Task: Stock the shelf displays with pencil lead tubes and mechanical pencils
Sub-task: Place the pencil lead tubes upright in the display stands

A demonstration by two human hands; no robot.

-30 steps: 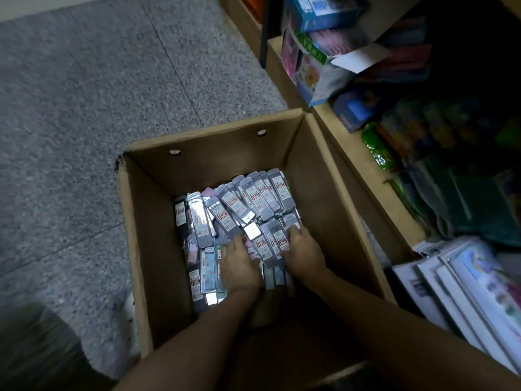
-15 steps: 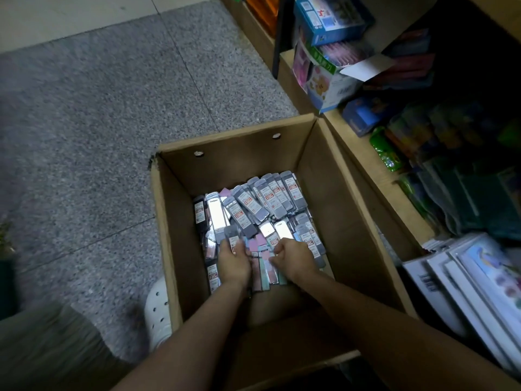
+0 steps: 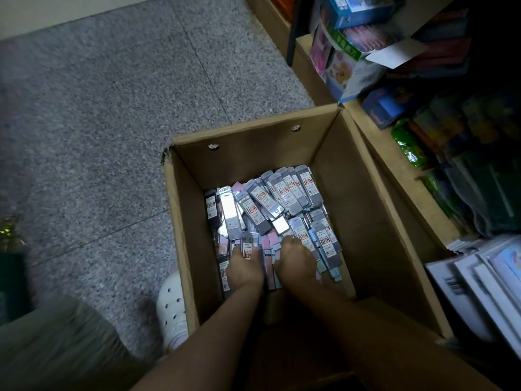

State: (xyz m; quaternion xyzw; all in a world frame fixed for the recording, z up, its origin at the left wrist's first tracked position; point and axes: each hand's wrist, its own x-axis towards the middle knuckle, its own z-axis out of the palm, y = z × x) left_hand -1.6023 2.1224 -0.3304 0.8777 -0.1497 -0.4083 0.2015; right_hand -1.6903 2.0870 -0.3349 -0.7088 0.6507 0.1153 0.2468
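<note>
Where the cardboard box (image 3: 375, 221) stands open on the speckled grey floor (image 3: 112, 108), at centre frame, a person reaches both forearms down into it from the bottom edge. Loose pencil lead tubes (image 3: 270, 204) cover the box bottom, most of them grey with red-and-white labels, a few pink or pale green, lying flat and overlapping at mixed angles. The left hand (image 3: 244, 268), at lower centre, lies knuckles-up on the heap with its fingers curled round a grey labelled tube (image 3: 247, 246), whose upper end projects beyond the fingertips. The right hand (image 3: 296, 263), just beside it and nearly touching, also lies knuckles-up among the tubes; its fingers bend down into the pile, but whether they actually grip any cannot be told from this angle. Two small round holes pierce the far wall of the box. A white perforated clog (image 3: 172, 311) sits against the box's left wall at lower left. Along the right of the frame runs a wooden shelf (image 3: 375, 131), dimly lit, carrying coloured packets, a blue carton (image 3: 358, 9) at the top, and white-covered books (image 3: 479, 283) at lower right.
</note>
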